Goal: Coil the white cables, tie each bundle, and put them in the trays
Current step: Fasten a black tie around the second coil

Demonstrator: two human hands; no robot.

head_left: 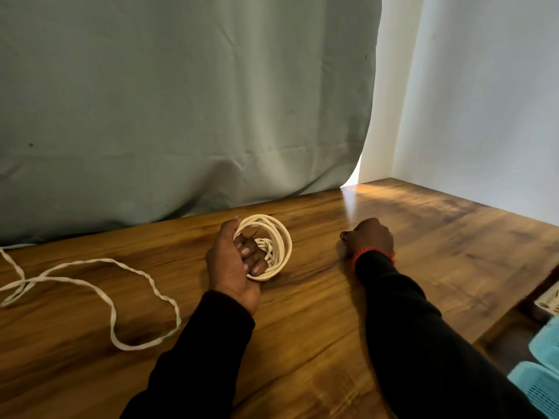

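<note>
My left hand (234,258) grips a coil of white cable (276,237) held upright on the wooden table (302,343), fingers curled through its loops. A loose twisted white cable (115,309) trails in wide loops over the table to the left and runs off the left edge. My right hand (370,235) rests as a fist on the table to the right of the coil, pinching a small dark item (344,235) that I cannot identify. Light blue plastic trays (544,379) show at the lower right, below the table's edge.
A grey-green curtain (181,101) hangs along the table's far edge. A white wall (484,101) closes the right side. A dark-framed object (547,300) sits beyond the table's right edge, above the trays.
</note>
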